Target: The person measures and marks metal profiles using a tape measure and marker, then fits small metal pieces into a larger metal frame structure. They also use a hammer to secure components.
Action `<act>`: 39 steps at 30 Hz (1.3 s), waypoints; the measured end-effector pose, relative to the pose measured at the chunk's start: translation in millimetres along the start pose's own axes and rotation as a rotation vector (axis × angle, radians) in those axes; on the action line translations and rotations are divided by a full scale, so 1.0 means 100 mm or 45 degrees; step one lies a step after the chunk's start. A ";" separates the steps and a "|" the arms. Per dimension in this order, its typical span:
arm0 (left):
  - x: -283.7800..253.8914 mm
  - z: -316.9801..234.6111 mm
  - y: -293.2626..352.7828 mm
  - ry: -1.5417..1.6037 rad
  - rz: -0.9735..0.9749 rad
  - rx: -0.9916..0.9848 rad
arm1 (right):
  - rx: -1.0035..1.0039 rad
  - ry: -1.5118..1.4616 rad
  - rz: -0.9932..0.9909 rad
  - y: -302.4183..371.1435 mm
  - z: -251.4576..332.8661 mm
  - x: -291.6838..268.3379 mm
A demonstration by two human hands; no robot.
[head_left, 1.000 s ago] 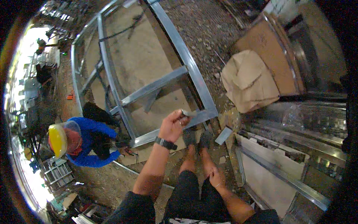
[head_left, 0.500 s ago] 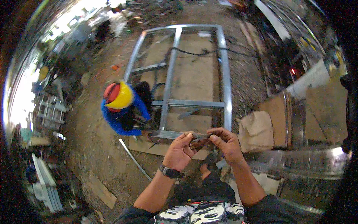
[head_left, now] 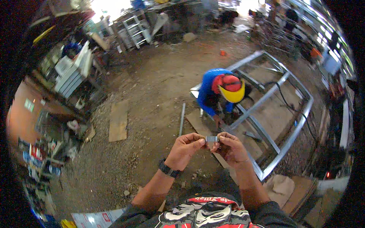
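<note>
Small metal piece [head_left: 212, 139]: short, flat-looking, roughly rectangular, grey, shiny. Held up clear of the ground, long side running left to right. Left end pinched by left hand [head_left: 189, 149], right end by right hand [head_left: 232, 148]; middle exposed. Finer detail too small to tell.

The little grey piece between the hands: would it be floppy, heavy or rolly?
The little grey piece is probably stiff, since it looks straight between the left hand and right hand. Being so small, it's likely light. Its flat face suggests it wouldn't roll much.
</note>
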State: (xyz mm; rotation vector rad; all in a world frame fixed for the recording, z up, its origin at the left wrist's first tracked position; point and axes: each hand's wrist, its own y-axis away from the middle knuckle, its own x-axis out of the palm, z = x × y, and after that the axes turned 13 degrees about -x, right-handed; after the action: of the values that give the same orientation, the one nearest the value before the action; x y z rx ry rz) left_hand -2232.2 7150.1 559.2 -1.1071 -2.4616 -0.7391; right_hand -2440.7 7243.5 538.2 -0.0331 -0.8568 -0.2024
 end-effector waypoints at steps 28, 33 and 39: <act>-2.31 -2.36 -0.60 -0.194 -1.003 0.741 | 0.015 0.488 0.552 -4.21 -1.48 1.44; -2.79 -2.76 -0.76 0.447 -0.569 0.662 | 0.079 0.493 0.457 -4.66 -1.54 1.52; -3.65 -3.22 -1.07 0.717 -0.258 0.639 | 0.104 0.464 0.331 -5.24 -1.98 1.54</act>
State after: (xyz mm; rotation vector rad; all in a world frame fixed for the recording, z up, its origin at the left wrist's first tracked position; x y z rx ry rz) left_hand -2051.6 6688.0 603.0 -0.3971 -2.1037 -0.3747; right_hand -2294.9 6682.5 497.1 -0.0294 -0.4899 0.0707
